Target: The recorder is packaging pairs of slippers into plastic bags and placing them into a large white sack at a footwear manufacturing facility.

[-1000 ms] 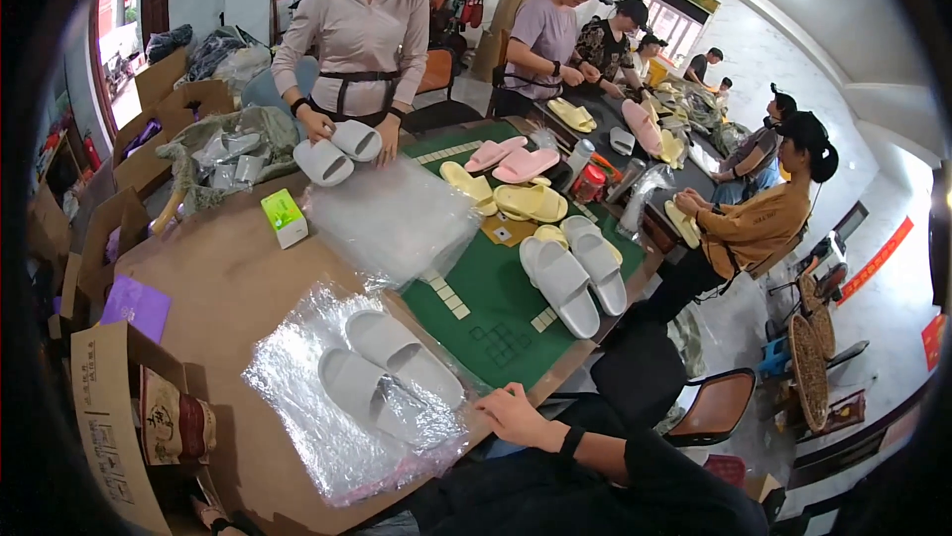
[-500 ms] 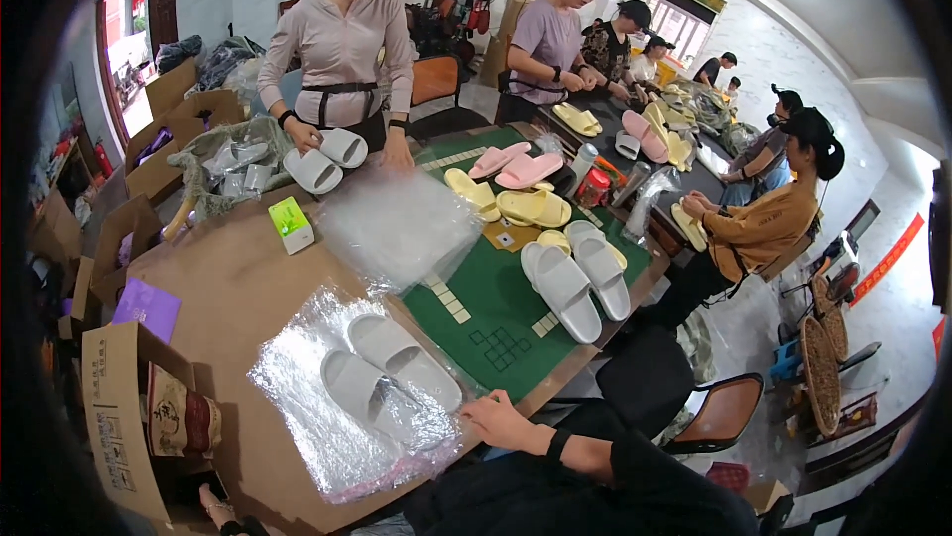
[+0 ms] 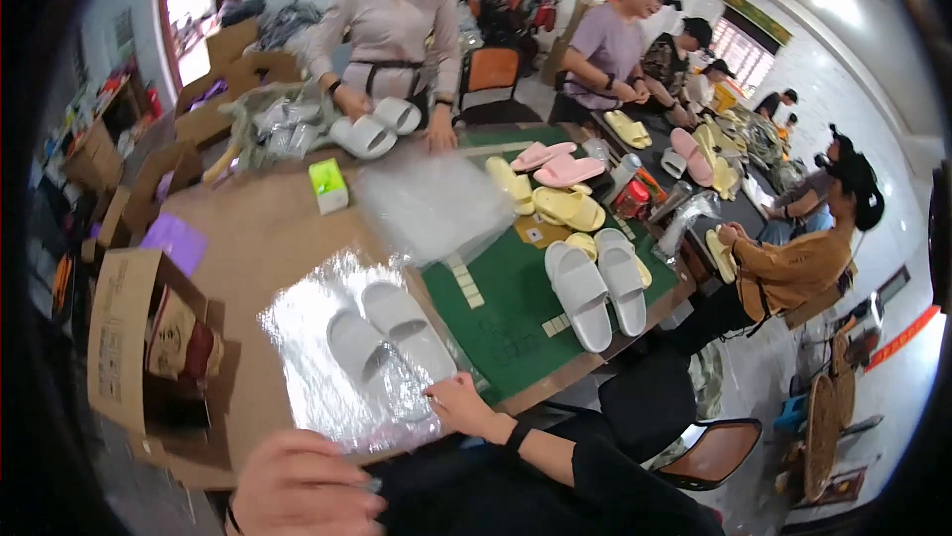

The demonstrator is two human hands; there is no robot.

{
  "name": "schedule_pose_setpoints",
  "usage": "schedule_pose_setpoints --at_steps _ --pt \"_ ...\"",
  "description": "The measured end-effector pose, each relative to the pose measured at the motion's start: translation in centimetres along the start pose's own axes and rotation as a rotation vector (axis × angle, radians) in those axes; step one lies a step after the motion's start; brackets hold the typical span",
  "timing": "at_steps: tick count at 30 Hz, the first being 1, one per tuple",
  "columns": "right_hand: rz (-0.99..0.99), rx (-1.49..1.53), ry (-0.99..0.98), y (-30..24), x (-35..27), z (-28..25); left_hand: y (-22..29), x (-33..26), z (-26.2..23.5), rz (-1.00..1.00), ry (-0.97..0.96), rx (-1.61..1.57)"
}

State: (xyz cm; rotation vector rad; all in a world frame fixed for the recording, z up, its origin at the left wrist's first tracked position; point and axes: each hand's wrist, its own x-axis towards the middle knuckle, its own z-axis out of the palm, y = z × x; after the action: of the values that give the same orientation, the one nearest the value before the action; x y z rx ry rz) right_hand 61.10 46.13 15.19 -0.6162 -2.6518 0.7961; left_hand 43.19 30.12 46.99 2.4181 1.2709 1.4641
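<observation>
A pair of grey slide slippers (image 3: pixel 405 336) lies side by side in a clear plastic bag (image 3: pixel 309 377) on the brown table. My right hand (image 3: pixel 464 405) rests at the bag's near right edge, its fingertips pinched on the film beside one slipper's end. Nearer to me, my left hand (image 3: pixel 302 486) hangs before the table's front edge, smeared by motion. Its fingers are curled together, and a tiny greyish bit shows at the fingertips, too small to name.
A cardboard box (image 3: pixel 117 338) stands at left, holding a printed red-and-tan bag (image 3: pixel 183 338). Beyond lie clear film sheets (image 3: pixel 431 204), a tissue pack (image 3: pixel 328 187) and a purple packet (image 3: pixel 176 246). Grey slippers (image 3: pixel 578 295) sit on the green mat; a co-worker (image 3: pixel 397 35) handles others across the table.
My left hand has come out from beside the box at lower left, toward the middle. My right hand stays at the bag's edge. The whole view has shifted.
</observation>
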Motion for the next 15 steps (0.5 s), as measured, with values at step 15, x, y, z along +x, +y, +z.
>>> schedule_pose_setpoints --at_steps 15 --pt "0.052 0.066 0.104 0.2 -2.1 -1.2 3.2 10.0 4.4 0.525 0.064 -0.118"
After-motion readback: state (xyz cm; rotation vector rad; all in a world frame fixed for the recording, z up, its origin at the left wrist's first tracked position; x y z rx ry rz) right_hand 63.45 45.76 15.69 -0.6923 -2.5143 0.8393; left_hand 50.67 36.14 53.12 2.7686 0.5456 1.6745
